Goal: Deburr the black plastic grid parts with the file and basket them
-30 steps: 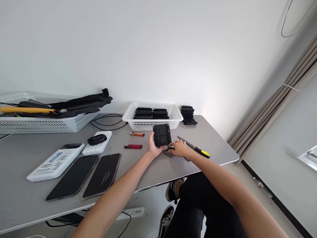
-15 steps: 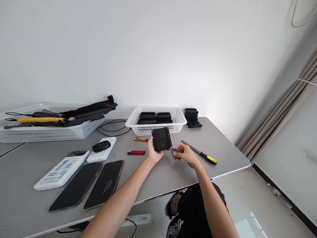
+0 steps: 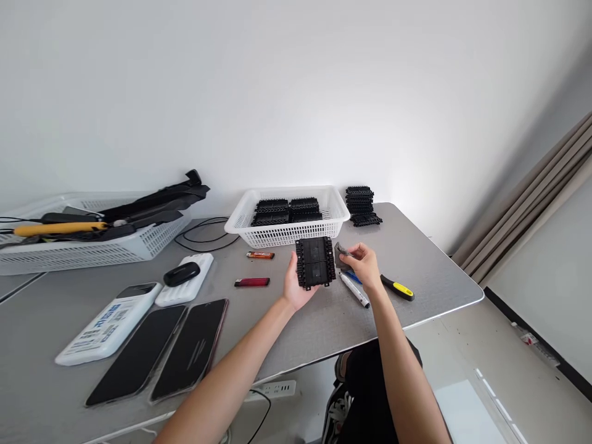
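Note:
My left hand grips a flat black plastic part with toothed edges, held upright above the grey table. Just right of it, my right hand pinches a small grey piece close to the part's right edge. Under my right hand lie a white marker pen and a file with a black and yellow handle. Behind the hands stands a white basket holding several black parts of the same kind. A stack of black parts sits right of the basket.
Two lighters, one orange and one red, lie left of my left hand. Further left are two dark phones, a white device, a white power bank with a black case on it, and a large white basket of tools. A black cable runs behind.
My right hand lifted the small grey piece off the table and brought it up beside the black part. My left hand raised the part slightly. The pen under my right hand came into sight.

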`<action>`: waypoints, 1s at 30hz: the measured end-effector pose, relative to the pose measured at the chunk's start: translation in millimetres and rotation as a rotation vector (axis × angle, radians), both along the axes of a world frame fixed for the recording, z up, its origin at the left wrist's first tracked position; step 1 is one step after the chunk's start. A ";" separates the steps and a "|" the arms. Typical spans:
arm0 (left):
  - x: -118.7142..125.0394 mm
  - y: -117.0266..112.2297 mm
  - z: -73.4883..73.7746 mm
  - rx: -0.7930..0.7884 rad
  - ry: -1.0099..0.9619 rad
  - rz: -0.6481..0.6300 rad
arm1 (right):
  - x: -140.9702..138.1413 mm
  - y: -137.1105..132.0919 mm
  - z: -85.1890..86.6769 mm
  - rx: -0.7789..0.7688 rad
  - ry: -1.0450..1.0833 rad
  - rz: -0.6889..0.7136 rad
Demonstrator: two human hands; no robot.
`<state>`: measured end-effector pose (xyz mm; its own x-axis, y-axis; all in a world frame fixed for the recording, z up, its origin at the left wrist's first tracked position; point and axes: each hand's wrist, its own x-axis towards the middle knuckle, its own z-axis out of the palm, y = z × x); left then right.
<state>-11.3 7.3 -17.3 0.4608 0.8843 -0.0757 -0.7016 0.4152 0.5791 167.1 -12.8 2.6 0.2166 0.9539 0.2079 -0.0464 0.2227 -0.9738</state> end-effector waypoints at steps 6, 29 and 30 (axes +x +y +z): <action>4.4 -5.2 4.2 -0.003 0.022 -0.002 | -9.2 2.3 9.2 0.170 -0.440 -0.205; -7.5 9.5 3.5 -0.094 0.079 0.318 | -34.4 -11.5 -1.9 0.348 -1.158 0.007; -10.9 12.2 3.9 -0.106 0.081 0.365 | -34.0 -14.8 -2.9 0.329 -1.190 0.054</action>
